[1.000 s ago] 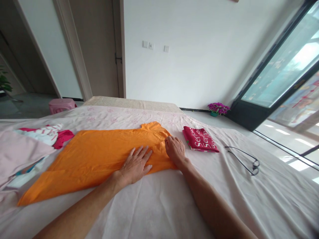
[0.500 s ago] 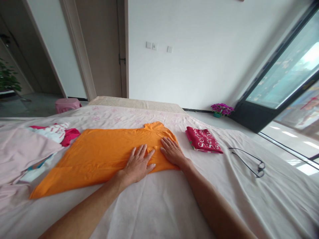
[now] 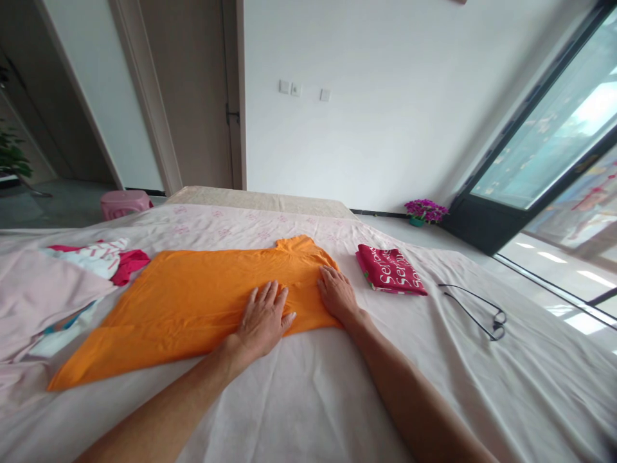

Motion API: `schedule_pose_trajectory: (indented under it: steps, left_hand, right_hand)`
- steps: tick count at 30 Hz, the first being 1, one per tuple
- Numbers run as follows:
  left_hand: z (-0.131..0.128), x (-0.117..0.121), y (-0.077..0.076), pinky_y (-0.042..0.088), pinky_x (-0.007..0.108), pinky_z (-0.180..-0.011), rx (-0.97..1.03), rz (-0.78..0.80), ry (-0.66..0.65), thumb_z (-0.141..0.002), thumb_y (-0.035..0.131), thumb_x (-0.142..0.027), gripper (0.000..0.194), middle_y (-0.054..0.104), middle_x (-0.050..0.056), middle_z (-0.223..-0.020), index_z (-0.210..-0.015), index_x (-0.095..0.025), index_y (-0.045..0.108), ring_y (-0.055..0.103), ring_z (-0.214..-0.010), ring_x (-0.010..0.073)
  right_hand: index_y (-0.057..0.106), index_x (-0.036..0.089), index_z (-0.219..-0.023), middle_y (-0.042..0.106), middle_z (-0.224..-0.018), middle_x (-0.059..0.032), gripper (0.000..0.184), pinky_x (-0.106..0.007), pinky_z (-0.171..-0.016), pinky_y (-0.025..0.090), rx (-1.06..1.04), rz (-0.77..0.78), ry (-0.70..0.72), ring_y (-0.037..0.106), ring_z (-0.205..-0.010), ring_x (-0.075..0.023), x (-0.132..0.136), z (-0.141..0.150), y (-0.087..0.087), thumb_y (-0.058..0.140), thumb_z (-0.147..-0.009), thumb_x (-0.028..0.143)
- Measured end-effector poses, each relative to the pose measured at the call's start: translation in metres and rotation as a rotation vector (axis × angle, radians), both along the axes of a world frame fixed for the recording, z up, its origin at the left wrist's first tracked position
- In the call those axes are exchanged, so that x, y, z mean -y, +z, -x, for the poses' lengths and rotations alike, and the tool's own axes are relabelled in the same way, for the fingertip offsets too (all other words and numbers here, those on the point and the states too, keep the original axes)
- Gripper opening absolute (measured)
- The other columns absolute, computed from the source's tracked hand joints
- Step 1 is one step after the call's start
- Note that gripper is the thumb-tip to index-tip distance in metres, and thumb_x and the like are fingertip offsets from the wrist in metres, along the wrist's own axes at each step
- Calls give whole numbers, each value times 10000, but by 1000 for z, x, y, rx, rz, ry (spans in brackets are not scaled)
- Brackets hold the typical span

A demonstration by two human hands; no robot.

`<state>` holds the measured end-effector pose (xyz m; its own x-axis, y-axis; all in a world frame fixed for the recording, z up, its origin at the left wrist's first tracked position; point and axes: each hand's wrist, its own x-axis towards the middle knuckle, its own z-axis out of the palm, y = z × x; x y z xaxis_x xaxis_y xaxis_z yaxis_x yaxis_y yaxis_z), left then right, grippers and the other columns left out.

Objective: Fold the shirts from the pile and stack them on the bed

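An orange T-shirt [image 3: 193, 289] lies spread across the bed, folded lengthwise, with a sleeve jutting out at its far right part. My left hand [image 3: 263, 318] rests flat on its near edge, fingers spread. On the right end of the shirt lies my right hand [image 3: 337, 292], palm down with the fingers stretched out. Neither hand grips the cloth. Just right of my right hand sits a folded red garment [image 3: 389, 270] with white lettering.
A pair of glasses [image 3: 482, 312] lies on the pale bedsheet [image 3: 308, 399] at the right. Rumpled clothes [image 3: 53, 289] in pink, white and red are heaped at the left. Beyond the bed stand a pink stool [image 3: 126, 204] and a pot of purple flowers [image 3: 425, 211].
My right hand's fingers were curled at the shirt's right end; they straightened and moved over the cloth, then back slightly right. My left hand has stayed nearly in place on the shirt.
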<state>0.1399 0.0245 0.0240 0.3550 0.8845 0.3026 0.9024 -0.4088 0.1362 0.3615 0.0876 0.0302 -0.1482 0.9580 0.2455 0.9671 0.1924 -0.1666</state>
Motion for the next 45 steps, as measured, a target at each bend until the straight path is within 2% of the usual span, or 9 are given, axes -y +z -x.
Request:
schedule_pose_trajectory:
  steps: [4,7,12,17,22,28,32,40,45]
  left_hand:
    - [-2,-9,11,415,407,-1035,38,23,9,-964,446,-349,349,644,134,-1269,-1215,-186,626,567,-1210,258]
    - [-4,-20,20,471,357,-912,54,78,40,-942,497,-283,247,693,92,-1088,-1116,-209,656,632,-1044,229]
    - [-12,-41,30,477,320,-823,69,98,99,-923,542,-265,218,662,72,-1075,-1107,-242,656,638,-1006,211]
    - [-21,-53,21,472,305,-807,115,111,133,-886,614,-299,155,619,73,-1069,-1015,-229,663,622,-1003,210]
    - [-18,-55,12,468,292,-800,164,131,190,-886,611,-332,163,607,69,-1065,-1001,-219,637,603,-990,199]
    - [-15,-59,15,463,289,-786,194,172,183,-857,640,-327,153,610,62,-1022,-963,-218,647,612,-934,191]
    - [-14,-60,14,459,273,-766,227,171,150,-871,618,-311,105,616,52,-988,-894,-213,650,614,-893,170]
    - [-14,-60,15,459,266,-772,217,198,147,-861,631,-305,108,620,43,-986,-923,-222,662,619,-900,163]
    - [-14,-59,11,455,271,-794,214,66,96,-855,620,-229,26,611,39,-982,-874,-220,636,599,-911,164]
  right_hand:
    - [564,242,-1346,582,-1372,-66,406,-346,-1045,392,-67,3,22,521,-1254,-197,-1,-5,4,333,-1014,271]
    - [621,238,-1282,621,-1306,-56,379,-302,-1023,406,-139,-8,50,546,-1210,-179,-6,-6,6,363,-1004,246]
    - [680,235,-1174,647,-1235,-53,330,-293,-995,415,-170,-10,90,561,-1161,-179,-16,-8,8,411,-983,227]
    - [702,236,-1049,665,-1174,-40,272,-308,-985,410,-164,-28,110,568,-1116,-183,-18,-12,10,461,-938,178]
    - [696,279,-1048,626,-1278,-8,256,-347,-1043,358,-128,-24,176,512,-1203,-189,-18,-11,12,498,-921,178]
    - [672,256,-1018,660,-1182,-20,227,-337,-1022,366,-126,-5,201,519,-1164,-192,-22,-9,10,530,-869,161]
    - [660,266,-1071,649,-1209,-14,286,-336,-1033,356,-120,12,207,504,-1185,-183,-23,-10,10,509,-864,138]
    - [674,262,-1049,652,-1218,-25,255,-349,-1020,382,-137,12,231,532,-1165,-191,-23,-10,10,497,-897,159]
    - [700,250,-1064,633,-1274,-26,346,-365,-1062,372,-177,-49,314,518,-1216,-186,-26,-12,7,482,-853,83]
